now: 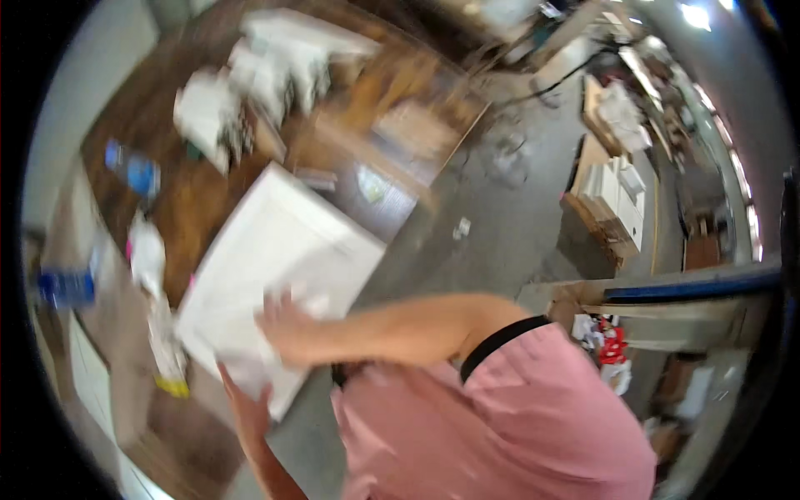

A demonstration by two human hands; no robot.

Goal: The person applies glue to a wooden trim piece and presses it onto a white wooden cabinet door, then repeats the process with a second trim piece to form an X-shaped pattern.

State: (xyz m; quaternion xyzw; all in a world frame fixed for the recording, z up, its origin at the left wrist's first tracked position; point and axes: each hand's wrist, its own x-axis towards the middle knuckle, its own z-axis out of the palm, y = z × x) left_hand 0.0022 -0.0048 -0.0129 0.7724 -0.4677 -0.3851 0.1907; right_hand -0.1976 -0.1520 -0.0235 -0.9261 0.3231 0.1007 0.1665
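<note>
A white rectangular panel with a raised border (242, 242) lies at a slant on the brown worktable. Over its lower part is my right hand (290, 329), the arm crossing in from the right. Motion smears its fingers, and whether it holds anything does not show. My left hand (247, 407) is at the panel's near left edge, thumb and a finger spread apart. A pale blurred patch shows between them, too smeared to name. Whether either hand touches the panel is unclear.
White stacked pieces (283, 62) stand on the far part of the worktable (192, 225). A blue-labelled bottle (137, 171) and a white bottle-like item (148, 254) are at left. Another blue-labelled bottle (68, 286) is farther left. White boards (612, 204) are stacked at right over the grey floor.
</note>
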